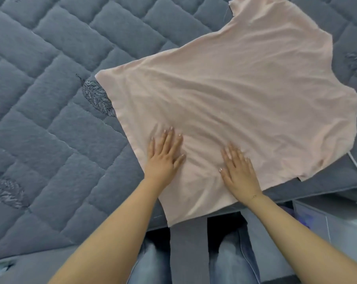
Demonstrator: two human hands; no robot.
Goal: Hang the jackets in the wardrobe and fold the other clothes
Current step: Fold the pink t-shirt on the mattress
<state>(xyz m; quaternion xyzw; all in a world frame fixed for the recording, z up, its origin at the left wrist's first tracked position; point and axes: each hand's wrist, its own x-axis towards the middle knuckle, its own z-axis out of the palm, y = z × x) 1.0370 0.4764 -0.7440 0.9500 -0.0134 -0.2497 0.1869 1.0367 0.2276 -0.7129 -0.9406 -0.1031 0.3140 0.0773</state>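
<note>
A pale pink shirt (231, 103) lies spread out flat on a grey quilted mattress (50, 83), set at a slant so that one short sleeve points toward the far edge of the view and the other toward the right edge of the bed. Its hem end is nearest the person and hangs slightly over the bed's near edge. Soft wrinkles run across the cloth, most of them around the two hands. The left hand (165, 156) rests palm down on the shirt close to its left side edge, its fingers (169, 138) held straight and only slightly parted, gripping nothing. The right hand (239, 171) lies palm down just beside it, a little nearer the hem, its fingers (231, 154) likewise flat and a little spread, with a thin bracelet showing at the wrist. The two hands are near each other but not touching. Embroidered leaf motifs (97, 97) mark the mattress, one partly covered by the shirt's edge. Below the bed's edge the person's blue jeans (231, 261) show.
</note>
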